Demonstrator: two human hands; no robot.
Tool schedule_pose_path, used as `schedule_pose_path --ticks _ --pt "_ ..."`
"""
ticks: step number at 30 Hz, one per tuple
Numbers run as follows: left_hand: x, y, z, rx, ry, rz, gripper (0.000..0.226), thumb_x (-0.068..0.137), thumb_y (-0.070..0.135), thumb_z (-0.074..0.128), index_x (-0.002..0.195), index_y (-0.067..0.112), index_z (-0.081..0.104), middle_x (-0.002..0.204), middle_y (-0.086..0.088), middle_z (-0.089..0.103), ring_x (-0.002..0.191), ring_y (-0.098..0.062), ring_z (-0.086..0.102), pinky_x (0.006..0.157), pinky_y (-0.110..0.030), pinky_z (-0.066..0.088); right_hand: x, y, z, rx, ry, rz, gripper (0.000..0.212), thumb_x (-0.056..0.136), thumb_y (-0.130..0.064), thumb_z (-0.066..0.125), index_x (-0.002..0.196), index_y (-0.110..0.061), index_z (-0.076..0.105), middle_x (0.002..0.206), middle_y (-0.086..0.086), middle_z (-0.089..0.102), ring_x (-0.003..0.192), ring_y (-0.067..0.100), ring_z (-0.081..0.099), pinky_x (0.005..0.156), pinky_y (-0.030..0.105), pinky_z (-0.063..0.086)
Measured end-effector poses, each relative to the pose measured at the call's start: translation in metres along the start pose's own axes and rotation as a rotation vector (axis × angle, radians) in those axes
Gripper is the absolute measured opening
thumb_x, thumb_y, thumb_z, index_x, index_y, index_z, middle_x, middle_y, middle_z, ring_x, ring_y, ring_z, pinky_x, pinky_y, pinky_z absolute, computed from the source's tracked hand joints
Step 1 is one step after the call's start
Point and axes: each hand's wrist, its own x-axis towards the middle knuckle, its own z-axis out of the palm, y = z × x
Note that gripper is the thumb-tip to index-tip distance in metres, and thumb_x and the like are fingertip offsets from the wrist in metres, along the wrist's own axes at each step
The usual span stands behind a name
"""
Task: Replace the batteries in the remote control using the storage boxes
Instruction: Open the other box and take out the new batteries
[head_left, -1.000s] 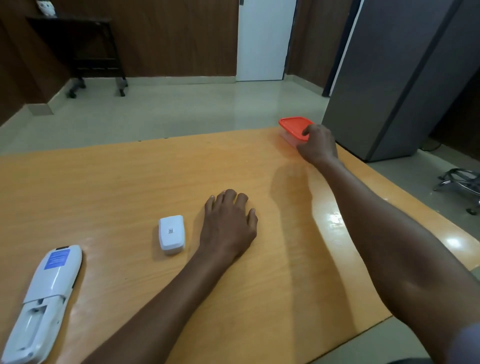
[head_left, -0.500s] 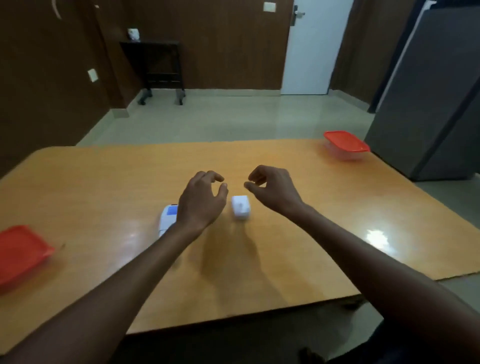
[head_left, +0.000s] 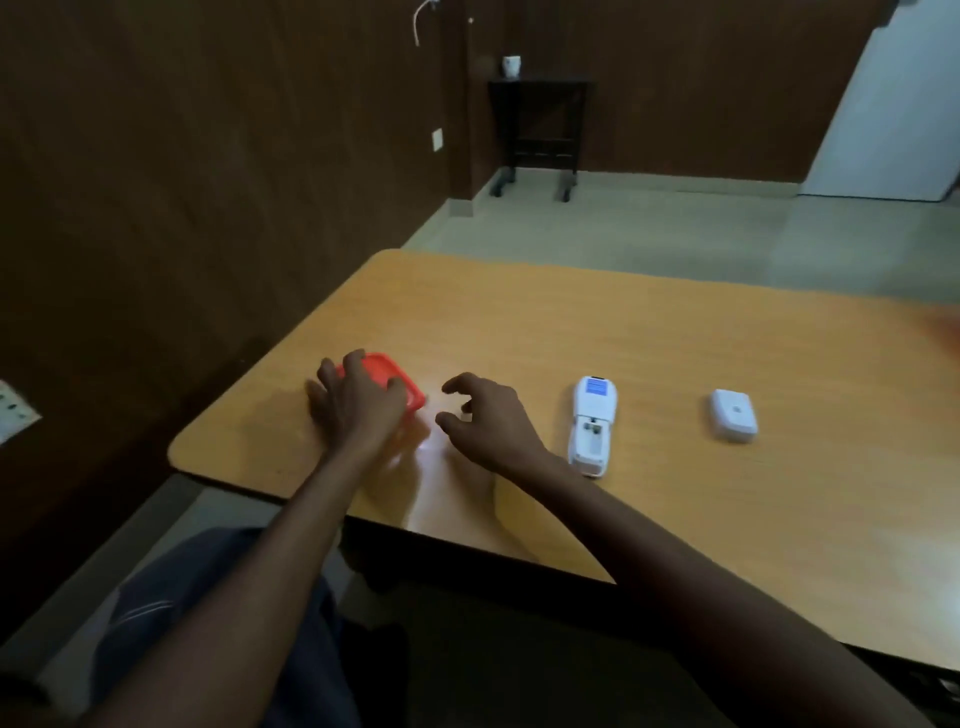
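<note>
1. The small clear plastic storage box with a flat orange-red lid (head_left: 387, 376) sits near the left corner of the light wooden table (head_left: 649, 338), close to its left edge.
2. The left hand (head_left: 358, 402) lies over the near side of the lid, fingers spread and curved down around its edges; it looks to be gripping the box, though the contact on the far side is hidden.
3. The right hand (head_left: 485, 418) hovers just beside the box on its right, thumb and fingers apart and curled as if about to pinch, and it grips nothing that can be made out.
4. The long white plastic remote control (head_left: 594, 423) lies face down just right of the right hand, its battery bay uncovered; whether cells sit inside is too small to tell.
5. The small white rounded plastic cover (head_left: 733, 415) lies well apart, further right.
6. Handling, as a judgement: the box looks light and thin-walled, so it will likely slide on the glossy tabletop unless pinned by one hand.
7. The lid seems a flexible snap-on type; the best hold is probably a corner lip, peeled upward with the fingertips while the other hand steadies the base.
8. Pulling hard could jerk the light box and scatter any batteries inside.
</note>
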Motion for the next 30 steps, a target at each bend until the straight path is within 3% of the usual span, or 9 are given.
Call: schedule_pose_path --ticks 4,8,11,14,16,19,24,27,30 --pt "0.003 0.008 0.005 -0.272 -0.025 -0.118 0.068 0.088 0.013 0.057 0.152 0.023 0.036 0.162 -0.009 0.02 0.141 -0.04 0.033 0.116 -0.047 0.033 0.009 -0.007 0.015 0.032 -0.026 -0.003 0.048 0.087 -0.014 0.065 0.134 -0.012 0.06 0.124 0.013 0.069 0.109 0.027 0.066 0.095 0.039 0.052" --pt "-0.009 0.025 0.014 -0.58 -0.067 -0.21 0.081 0.081 0.011 0.069 0.152 0.027 0.034 0.151 -0.011 0.038 0.131 -0.035 0.048 0.092 -0.038 0.048 -0.002 0.005 -0.004 0.04 0.113 -0.06 0.042 0.08 -0.011 0.078 0.122 -0.013 0.073 0.115 0.008 0.073 0.095 0.02 0.071 0.092 0.035 0.052" --pt "-0.025 0.046 0.019 -0.897 -0.162 -0.278 0.076 0.073 0.022 0.08 0.143 0.018 0.049 0.138 -0.011 0.057 0.117 -0.032 0.061 0.094 -0.042 0.056 -0.025 0.022 -0.038 0.093 0.306 -0.173 0.035 0.079 -0.015 0.084 0.114 -0.014 0.077 0.107 0.004 0.074 0.084 0.015 0.071 0.075 0.032 0.058" --pt "-0.054 0.072 0.024 -1.163 -0.469 -0.315 0.052 0.086 0.04 0.073 0.125 0.008 0.061 0.12 -0.016 0.069 0.106 -0.033 0.068 0.092 -0.045 0.058 -0.054 0.036 -0.073 0.061 0.433 -0.26 0.032 0.082 -0.016 0.083 0.113 -0.014 0.078 0.106 0.003 0.074 0.077 0.013 0.069 0.069 0.018 0.055" --pt "-0.078 0.087 0.027 -1.268 -0.761 -0.353 0.069 0.092 0.064 0.053 0.127 0.005 0.062 0.115 -0.02 0.072 0.098 -0.035 0.071 0.085 -0.048 0.059 -0.076 0.047 -0.091 -0.013 0.487 -0.306 0.03 0.083 -0.015 0.083 0.112 -0.015 0.078 0.102 0.004 0.072 0.076 0.014 0.067 0.073 0.015 0.051" --pt "-0.1 0.096 0.037 -1.331 -1.019 -0.393 0.094 0.089 0.081 0.029 0.12 0.001 0.067 0.116 -0.027 0.071 0.095 -0.039 0.073 0.089 -0.053 0.055 -0.104 0.069 -0.113 -0.243 0.526 -0.413 0.03 0.084 -0.019 0.082 0.114 -0.017 0.078 0.105 0.009 0.067 0.092 0.022 0.063 0.074 0.028 0.052" --pt "-0.116 0.108 0.057 -1.242 -1.178 -0.397 0.083 0.092 0.076 0.032 0.12 0.009 0.071 0.112 -0.02 0.073 0.089 -0.036 0.073 0.077 -0.047 0.057 -0.123 0.096 -0.143 -0.5 0.42 -0.66 0.031 0.092 -0.027 0.076 0.118 -0.011 0.076 0.133 0.02 0.065 0.132 0.034 0.057 0.107 0.052 0.047" --pt "-0.121 0.111 0.065 -1.191 -1.269 -0.406 0.087 0.091 0.077 0.035 0.124 0.005 0.07 0.114 -0.019 0.072 0.094 -0.035 0.069 0.086 -0.047 0.051 -0.134 0.104 -0.148 -0.573 0.382 -0.767 0.036 0.093 -0.026 0.075 0.123 -0.007 0.071 0.135 0.019 0.063 0.133 0.031 0.056 0.107 0.054 0.048" --pt "-0.128 0.112 0.075 -1.199 -1.319 -0.438 0.081 0.096 0.069 0.033 0.113 0.003 0.076 0.107 -0.018 0.074 0.086 -0.031 0.071 0.077 -0.042 0.057 -0.143 0.108 -0.151 -0.627 0.406 -0.814 0.035 0.092 -0.025 0.076 0.121 -0.005 0.072 0.131 0.019 0.066 0.129 0.031 0.06 0.103 0.051 0.052"
